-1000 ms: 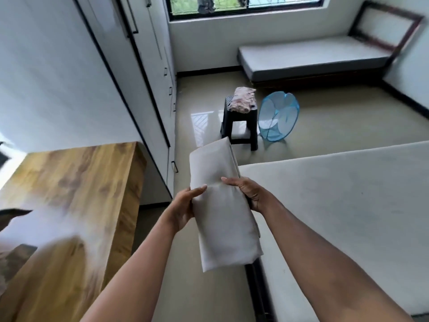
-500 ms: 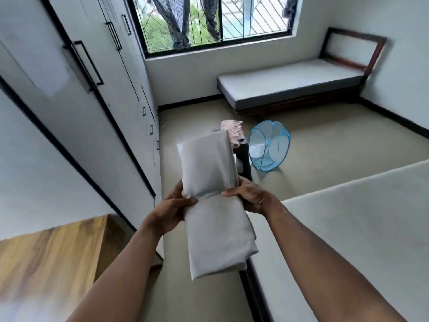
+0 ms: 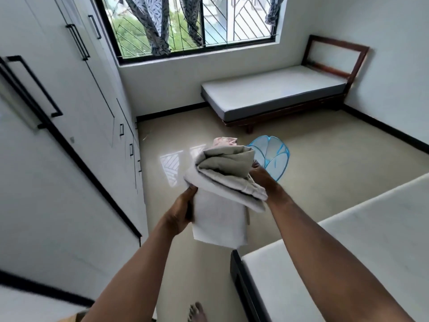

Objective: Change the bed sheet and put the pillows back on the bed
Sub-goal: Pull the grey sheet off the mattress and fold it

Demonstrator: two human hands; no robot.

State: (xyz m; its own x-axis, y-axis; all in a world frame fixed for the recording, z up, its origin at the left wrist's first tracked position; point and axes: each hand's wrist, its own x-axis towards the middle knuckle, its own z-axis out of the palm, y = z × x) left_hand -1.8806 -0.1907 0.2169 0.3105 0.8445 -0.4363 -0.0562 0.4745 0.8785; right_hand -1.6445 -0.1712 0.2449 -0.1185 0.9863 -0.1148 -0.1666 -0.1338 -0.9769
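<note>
Wardrobe (image 3: 69, 112): white doors with black bar handles fill the wall on my left, running up to the window corner.
Floor (image 3: 325, 182): glossy beige tiles, with the window's glare reflected just left of my bundle.
Near bed (image 3: 348, 252): at my lower right, a pale mattress top on a dark frame; its corner lies just below and right of what I hold.
Far bed (image 3: 267, 94): against the wall under the window, a grey mattress on a dark wooden frame with an open headboard.
Window (image 3: 197, 24): black frame with a patterned grille; printed clothes (image 3: 148, 26) hang outside it.
Bed sheet (image 3: 220, 201): in the air in front of me, over the floor and left of the near bed, not touching it. The lower part is a flat folded panel hanging down; the top has opened into loose greyish layers.
Laundry basket (image 3: 274, 156): blue mesh, on the floor beyond my right hand, partly hidden by it.
Left hand (image 3: 182, 210): grips the left edge of the folded panel, thumb on top.
Right hand (image 3: 260, 175): holds the loose upper layers from the right, fingers tucked into the cloth. My hands are apart, the sheet between them.
Pink cloth (image 3: 224, 141): peeks out just behind the top of the sheet.
Foot (image 3: 197, 312): bare, on the floor at the bottom edge.
</note>
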